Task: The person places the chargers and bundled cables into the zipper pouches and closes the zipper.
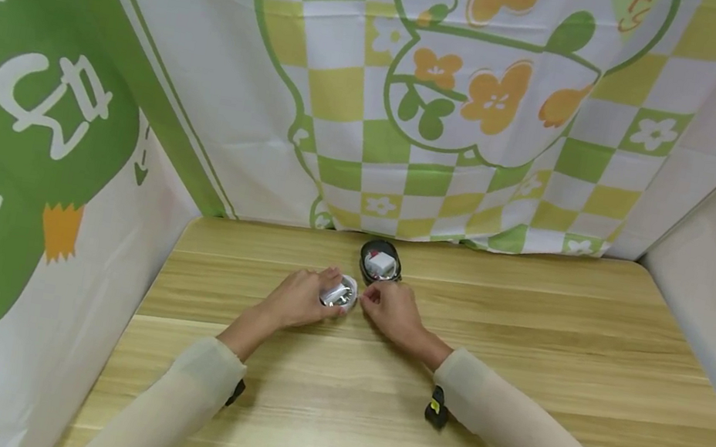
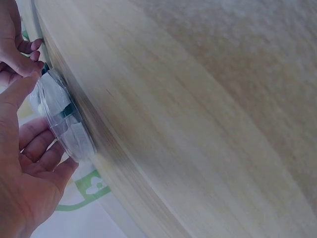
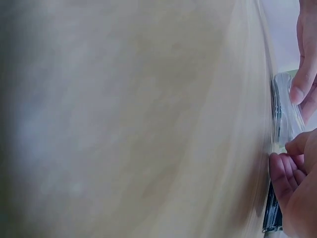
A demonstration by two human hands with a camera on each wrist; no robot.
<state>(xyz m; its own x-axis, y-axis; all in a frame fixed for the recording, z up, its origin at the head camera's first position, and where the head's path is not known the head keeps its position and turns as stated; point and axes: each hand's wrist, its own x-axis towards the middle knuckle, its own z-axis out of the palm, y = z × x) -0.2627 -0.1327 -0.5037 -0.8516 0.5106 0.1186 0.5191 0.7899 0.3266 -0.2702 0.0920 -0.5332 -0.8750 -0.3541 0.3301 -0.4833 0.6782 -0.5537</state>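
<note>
A small oval clear plastic case [image 1: 339,296] with a pale rim and silvery, white and dark green contents lies near the far side of the wooden table. My left hand [image 1: 300,297] grips it from the left, thumb on the near side and fingers round the far side. In the left wrist view, the case [image 2: 63,113] stands between thumb and fingertips. At its right end, my right hand [image 1: 392,311] pinches with thumb and forefinger right at the rim. What small part sits in this pinch I cannot tell. The remaining right fingers [image 3: 290,171] are curled.
Just beyond my right hand stands an oval black case [image 1: 368,255], open, with a white block [image 1: 381,262] and something red inside. The wooden table [image 1: 516,381] meets a patterned cloth wall [image 1: 447,191] close behind both cases. More cloth [image 1: 131,234] hangs on the left.
</note>
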